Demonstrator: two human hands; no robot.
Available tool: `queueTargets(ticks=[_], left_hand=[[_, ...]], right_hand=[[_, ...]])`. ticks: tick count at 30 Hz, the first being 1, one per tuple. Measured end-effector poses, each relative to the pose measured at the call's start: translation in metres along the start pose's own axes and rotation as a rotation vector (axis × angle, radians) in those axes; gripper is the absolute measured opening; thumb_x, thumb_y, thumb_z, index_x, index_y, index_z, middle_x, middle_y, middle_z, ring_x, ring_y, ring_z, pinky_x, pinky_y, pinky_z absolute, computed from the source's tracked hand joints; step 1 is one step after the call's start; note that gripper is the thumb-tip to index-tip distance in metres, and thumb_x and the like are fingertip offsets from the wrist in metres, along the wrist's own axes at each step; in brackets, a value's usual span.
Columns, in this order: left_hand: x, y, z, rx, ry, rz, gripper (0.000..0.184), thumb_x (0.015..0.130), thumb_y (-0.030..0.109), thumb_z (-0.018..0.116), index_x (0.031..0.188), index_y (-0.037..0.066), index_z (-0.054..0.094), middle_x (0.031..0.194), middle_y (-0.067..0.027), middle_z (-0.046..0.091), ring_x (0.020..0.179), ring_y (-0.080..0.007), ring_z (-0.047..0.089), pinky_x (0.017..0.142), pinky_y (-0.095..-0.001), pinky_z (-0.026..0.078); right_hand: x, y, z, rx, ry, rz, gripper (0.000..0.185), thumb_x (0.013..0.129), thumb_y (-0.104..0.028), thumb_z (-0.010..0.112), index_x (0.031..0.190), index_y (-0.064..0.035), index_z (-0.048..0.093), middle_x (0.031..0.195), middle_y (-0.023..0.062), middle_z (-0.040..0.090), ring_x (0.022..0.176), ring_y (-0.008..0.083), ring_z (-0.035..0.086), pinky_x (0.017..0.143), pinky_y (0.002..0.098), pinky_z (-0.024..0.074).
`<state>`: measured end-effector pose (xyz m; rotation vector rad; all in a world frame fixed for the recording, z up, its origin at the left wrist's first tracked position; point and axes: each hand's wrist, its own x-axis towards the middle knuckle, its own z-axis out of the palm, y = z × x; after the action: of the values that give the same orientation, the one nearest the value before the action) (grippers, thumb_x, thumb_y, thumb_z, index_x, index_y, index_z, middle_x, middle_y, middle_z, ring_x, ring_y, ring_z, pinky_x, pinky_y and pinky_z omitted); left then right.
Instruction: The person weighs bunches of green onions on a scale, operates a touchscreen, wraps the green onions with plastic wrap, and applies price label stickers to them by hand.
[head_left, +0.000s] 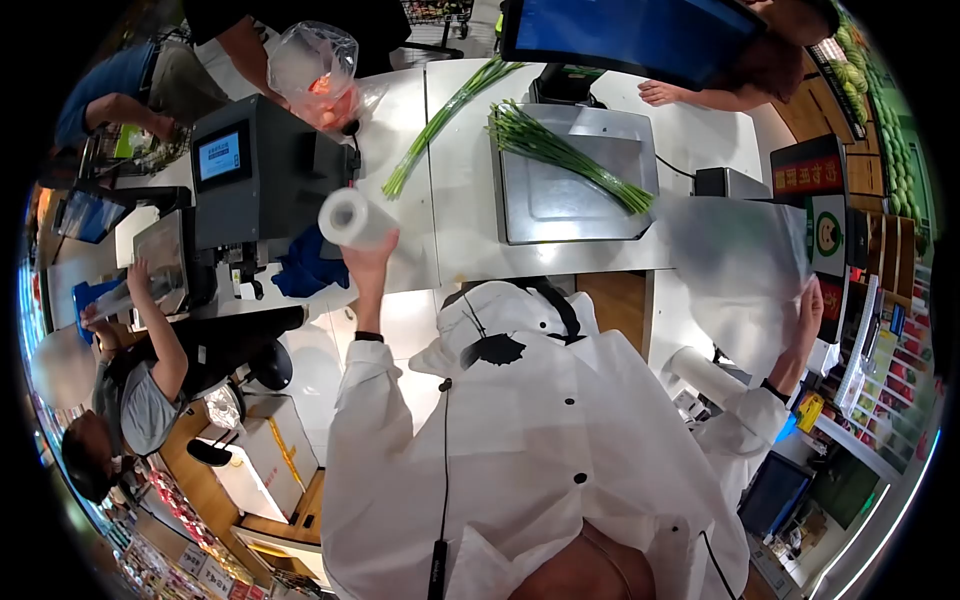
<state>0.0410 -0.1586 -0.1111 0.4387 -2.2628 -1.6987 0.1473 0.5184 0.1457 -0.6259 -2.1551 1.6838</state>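
Observation:
My left hand (370, 262) is closed around the lower end of a white roll (350, 218), whose round end faces up beside the grey machine. My right hand (812, 300) pinches the right edge of a translucent plastic bag (740, 270), which hangs spread out at the counter's right side. Between my hands, a bunch of green stalks (570, 155) lies across the metal scale (575, 215). Another green bunch (440, 125) rests on the white counter (465, 215) to the left of the scale.
A grey machine with a small screen (222, 158) stands left, near a clear bag of orange-red items (325, 95). Across the counter, a monitor (625, 40) stands near another person's hand (660, 93). A person in grey (150, 400) is at far left.

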Motion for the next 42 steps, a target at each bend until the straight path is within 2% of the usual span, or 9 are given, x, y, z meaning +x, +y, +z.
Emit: queueTargets(ticks=[5, 15, 17, 20, 25, 30, 35, 39, 42], left_hand=[[-0.02, -0.014, 0.025, 0.082, 0.165, 0.114, 0.057, 0.068, 0.02, 0.088, 0.111, -0.007, 0.061, 0.109, -0.0158, 0.066, 0.101, -0.0256, 0.062, 0.094, -0.0362, 0.045], [-0.081, -0.05, 0.032, 0.021, 0.302, 0.011, 0.054, 0.081, 0.02, 0.08, 0.121, -0.007, 0.055, 0.118, -0.0168, 0.062, 0.111, -0.0284, 0.058, 0.1, -0.0381, 0.042], [-0.111, -0.055, 0.033, 0.259, -0.052, -0.474, 0.055, 0.094, 0.032, 0.065, 0.13, -0.005, 0.048, 0.122, -0.018, 0.06, 0.113, -0.0287, 0.057, 0.1, -0.0405, 0.043], [-0.11, 0.046, 0.063, -0.427, -0.643, -0.776, 0.069, 0.1, 0.052, 0.041, 0.14, -0.003, 0.037, 0.127, -0.0212, 0.056, 0.116, -0.0309, 0.057, 0.099, -0.0446, 0.046], [-0.025, 0.138, 0.148, -0.846, -0.949, -0.846, 0.081, 0.095, 0.061, 0.045, 0.146, 0.0, 0.028, 0.128, -0.0228, 0.056, 0.117, -0.0328, 0.058, 0.097, -0.0459, 0.049], [0.037, 0.163, 0.243, 0.421, -1.223, -0.204, 0.099, 0.075, 0.066, 0.07, 0.138, -0.004, 0.043, 0.113, -0.0224, 0.064, 0.091, -0.0226, 0.067, 0.069, -0.0328, 0.053], [-0.011, 0.164, 0.309, 0.817, -1.509, -0.15, 0.081, 0.079, 0.056, 0.071, 0.131, -0.004, 0.052, 0.088, -0.0129, 0.068, 0.078, -0.0202, 0.065, 0.068, -0.031, 0.051], [-0.011, 0.173, 0.289, 0.512, -1.58, 0.267, 0.071, 0.084, 0.051, 0.069, 0.127, -0.004, 0.055, 0.084, -0.0103, 0.068, 0.074, -0.0183, 0.065, 0.067, -0.032, 0.053], [-0.022, 0.269, 0.246, 0.066, -1.493, 0.217, 0.075, 0.088, 0.059, 0.058, 0.137, 0.002, 0.049, 0.133, -0.02, 0.056, 0.121, -0.0254, 0.055, 0.102, -0.0395, 0.042]], right_hand=[[-0.037, -0.06, 0.088, -0.408, -0.432, -0.036, 0.018, 0.097, -0.014, 0.056, 0.083, -0.0045, 0.06, 0.077, -0.0045, 0.052, 0.063, 0.0021, 0.043, 0.053, 0.0183, 0.0315], [-0.039, -0.108, 0.209, -0.397, -1.158, -0.221, 0.013, 0.098, -0.012, 0.054, 0.095, -0.0011, 0.061, 0.077, 0.0079, 0.059, 0.063, 0.0193, 0.055, 0.058, 0.0288, 0.0407], [-0.044, -0.098, 0.234, -0.355, -1.218, -0.33, 0.013, 0.099, -0.014, 0.054, 0.096, -0.0026, 0.06, 0.079, 0.0102, 0.062, 0.064, 0.0268, 0.059, 0.058, 0.0343, 0.0435], [-0.042, -0.073, 0.261, -0.601, -1.118, -0.689, 0.011, 0.092, -0.01, 0.059, 0.102, -0.0053, 0.059, 0.084, 0.0114, 0.066, 0.067, 0.0314, 0.062, 0.06, 0.0382, 0.0475], [-0.014, -0.015, 0.287, -0.756, -1.235, -0.99, 0.027, 0.083, -0.013, 0.06, 0.11, -0.01, 0.057, 0.086, 0.0078, 0.067, 0.067, 0.0305, 0.066, 0.06, 0.0404, 0.0521], [-0.028, 0.036, 0.314, -0.829, -1.339, -1.183, 0.029, 0.084, -0.015, 0.056, 0.113, -0.0118, 0.058, 0.083, 0.0073, 0.065, 0.064, 0.0271, 0.067, 0.055, 0.0401, 0.052], [-0.063, 0.05, 0.315, -0.763, -1.239, -1.191, 0.022, 0.084, -0.013, 0.055, 0.106, -0.0112, 0.057, 0.076, 0.0068, 0.062, 0.06, 0.0264, 0.065, 0.051, 0.039, 0.0506], [-0.053, -0.009, 0.265, -0.364, -1.373, -0.935, 0.018, 0.085, -0.014, 0.055, 0.103, -0.0089, 0.056, 0.078, 0.0082, 0.063, 0.06, 0.0297, 0.064, 0.052, 0.0399, 0.0496], [-0.003, -0.073, 0.237, -0.094, -1.444, -0.702, 0.02, 0.09, -0.018, 0.056, 0.105, -0.0069, 0.057, 0.081, 0.0077, 0.065, 0.065, 0.0268, 0.064, 0.06, 0.0355, 0.0507]])
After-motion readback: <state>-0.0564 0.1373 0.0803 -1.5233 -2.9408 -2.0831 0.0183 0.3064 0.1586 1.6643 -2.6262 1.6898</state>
